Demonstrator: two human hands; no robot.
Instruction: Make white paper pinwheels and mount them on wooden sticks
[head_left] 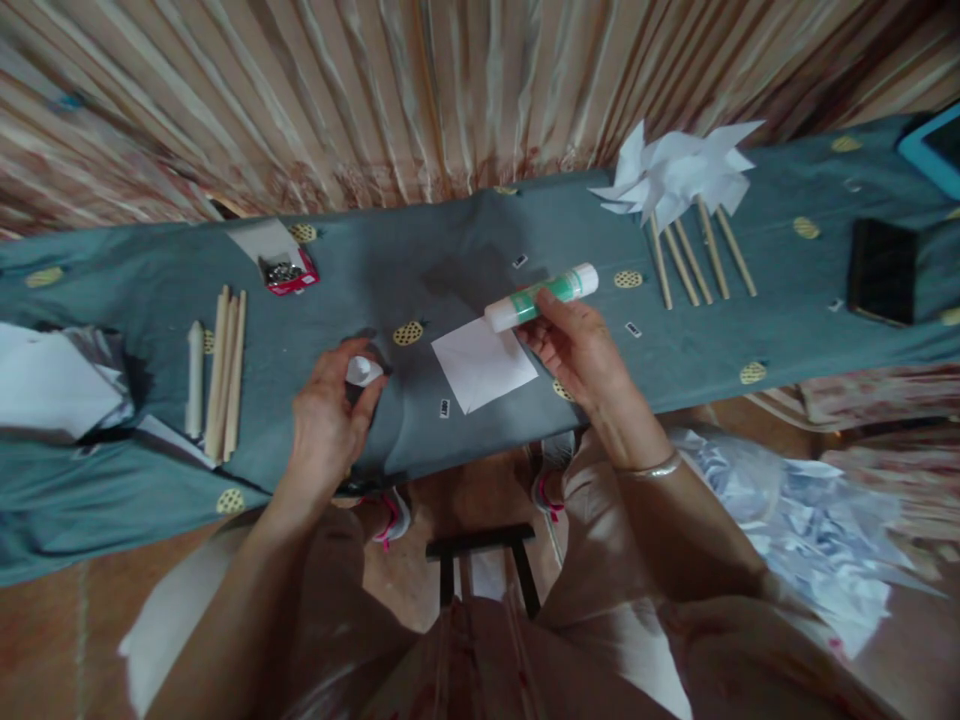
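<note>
Left hand (328, 410) pinching white cap (364, 372), right hand (581, 350) closed around glue stick (523, 305) near paper (484, 367)

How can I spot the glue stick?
Find the long cloth-covered table. Near its middle, the right hand holds the glue stick by the white paper. It's fat and white with a green middle; the wooden sticks are thin and plain.

Surface (585, 215): matt blue-green cloth covering. White square paper sheet (484, 368) near front edge: smooth, matt. Green-and-white cylindrical plastic tube (521, 306): smooth, glossy. Tan cylindrical sticks (220, 380) toward left edge: matt, wood-like.
</note>
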